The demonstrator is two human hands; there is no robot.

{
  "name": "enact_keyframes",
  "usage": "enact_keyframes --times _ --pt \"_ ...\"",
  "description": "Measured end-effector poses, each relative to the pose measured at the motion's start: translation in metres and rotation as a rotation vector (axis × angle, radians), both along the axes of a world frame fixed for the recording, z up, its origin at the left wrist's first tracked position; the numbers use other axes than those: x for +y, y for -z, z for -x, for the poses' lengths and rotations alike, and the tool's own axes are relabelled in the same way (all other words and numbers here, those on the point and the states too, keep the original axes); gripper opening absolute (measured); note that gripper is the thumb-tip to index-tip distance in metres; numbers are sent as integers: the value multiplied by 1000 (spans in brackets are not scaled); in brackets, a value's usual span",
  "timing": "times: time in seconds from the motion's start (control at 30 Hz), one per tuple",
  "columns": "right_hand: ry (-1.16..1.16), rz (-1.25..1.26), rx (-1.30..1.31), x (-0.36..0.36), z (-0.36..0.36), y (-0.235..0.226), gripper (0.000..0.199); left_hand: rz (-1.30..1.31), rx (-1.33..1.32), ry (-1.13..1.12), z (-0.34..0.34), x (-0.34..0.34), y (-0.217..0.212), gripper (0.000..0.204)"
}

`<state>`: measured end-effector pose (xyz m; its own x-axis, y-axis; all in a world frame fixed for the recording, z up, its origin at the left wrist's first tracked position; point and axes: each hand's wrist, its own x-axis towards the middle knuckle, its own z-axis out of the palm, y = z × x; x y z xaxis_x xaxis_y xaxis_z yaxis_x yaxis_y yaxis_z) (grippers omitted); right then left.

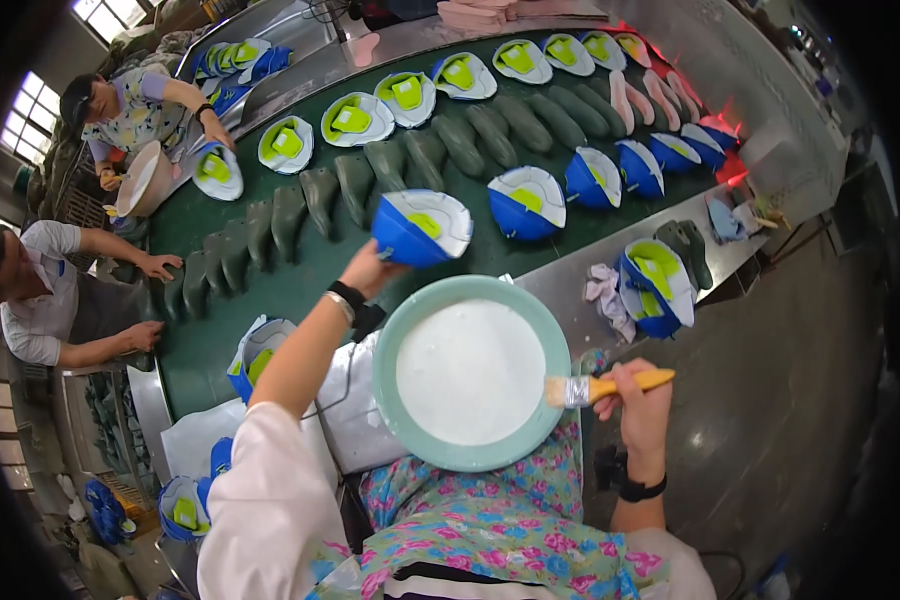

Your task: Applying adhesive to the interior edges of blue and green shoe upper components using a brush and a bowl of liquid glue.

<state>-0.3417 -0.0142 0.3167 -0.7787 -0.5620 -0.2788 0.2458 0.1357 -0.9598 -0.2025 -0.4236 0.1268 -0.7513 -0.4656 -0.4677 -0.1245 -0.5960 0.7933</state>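
My left hand [372, 268] is closed on the side of a blue shoe upper [410, 238], with its white lining and yellow-green tongue facing up. The upper is above the green conveyor belt [330, 285], just beyond a pale green basin [385, 420] of white liquid. My right hand [638, 400] grips the wooden handle of a flat paintbrush [610, 386]. The brush's bristles touch or hang just over the basin's right rim; which of these I cannot tell. The basin sits close to my flowered apron [500, 510].
Dark green shoe lasts [355, 185] run in a row along the belt, between rows of shoe uppers [528, 200]. Pink insoles [660, 97] lie at the far right end. A stack of uppers [660, 325] and a crumpled cloth [607, 300] rest on the metal ledge. Two co-workers [45, 270] work at the left.
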Motion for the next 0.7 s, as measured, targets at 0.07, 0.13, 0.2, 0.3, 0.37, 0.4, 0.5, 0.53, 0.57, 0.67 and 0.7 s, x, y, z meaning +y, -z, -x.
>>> enact_keyframes --times 0.07,0.13,0.2,0.3,0.37,0.4,0.5,0.53,0.57,0.67,0.7 --pt "2 -35 -6 -7 -4 1 19 -179 -32 58 17 4 28 44" --pt "39 -84 -30 -13 -5 -1 18 -293 -166 158 12 7 38 57" --pt "34 -111 -4 -21 -4 -3 19 -148 -195 138 -25 7 28 56" --pt "-77 -95 21 -34 -5 -2 24 807 -398 150 -131 2 -8 45" --pt "-74 16 186 -47 -9 5 26 1502 -726 -217 -219 10 -31 31" --pt "-149 40 198 -51 -12 5 28 1661 -999 -327 -255 11 -36 28" --pt "-232 7 109 -65 -25 5 28 1057 -1308 31 -323 13 -24 39" --pt "-286 55 85 -68 -31 4 27 1138 -1252 7 -329 13 -18 39" --pt "-279 10 94 -70 -38 -1 27 1097 -1267 -69 -331 11 -15 40" --pt "-400 -57 211 -75 -55 -18 19 1194 -1157 -354 -314 2 -38 40" --pt "-390 -62 225 -77 -63 -24 19 1272 -1074 -552 -308 1 -59 39"
